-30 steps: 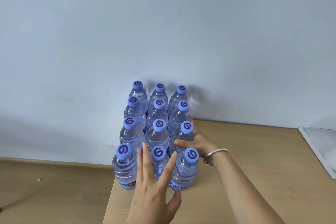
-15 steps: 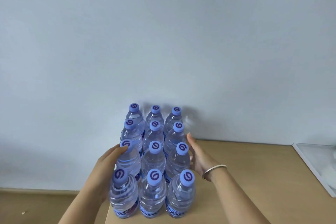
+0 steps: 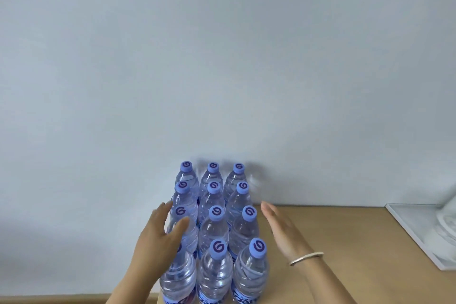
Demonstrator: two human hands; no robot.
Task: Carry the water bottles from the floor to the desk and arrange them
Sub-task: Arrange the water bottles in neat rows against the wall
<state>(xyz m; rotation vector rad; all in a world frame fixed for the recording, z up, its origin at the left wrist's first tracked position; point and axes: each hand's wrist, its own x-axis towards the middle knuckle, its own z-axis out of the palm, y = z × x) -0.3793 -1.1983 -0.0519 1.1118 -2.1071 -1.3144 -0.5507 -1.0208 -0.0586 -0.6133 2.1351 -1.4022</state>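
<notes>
Closest to the camera, right at the desk's (image 3: pixel 345 229) near left corner, sits the front row of the water bottles (image 3: pixel 217 229), all upright with blue caps, packed tight in three columns and four rows running back to the wall (image 3: pixel 222 57). On the block's left side the left hand (image 3: pixel 158 237) is flat with fingers straight, lying against the second-row bottle and covering the front-left cap, not gripping anything. On the block's right side the right hand (image 3: pixel 281 229) is also loose and straight-fingered, just beside the bottles, can't tell if it's actually touching them. It's got a silver bangle (image 3: pixel 306 258) on the wrist. Way off to the right of the bottles there's a white tray (image 3: pixel 419 229) at the desk edge.
</notes>
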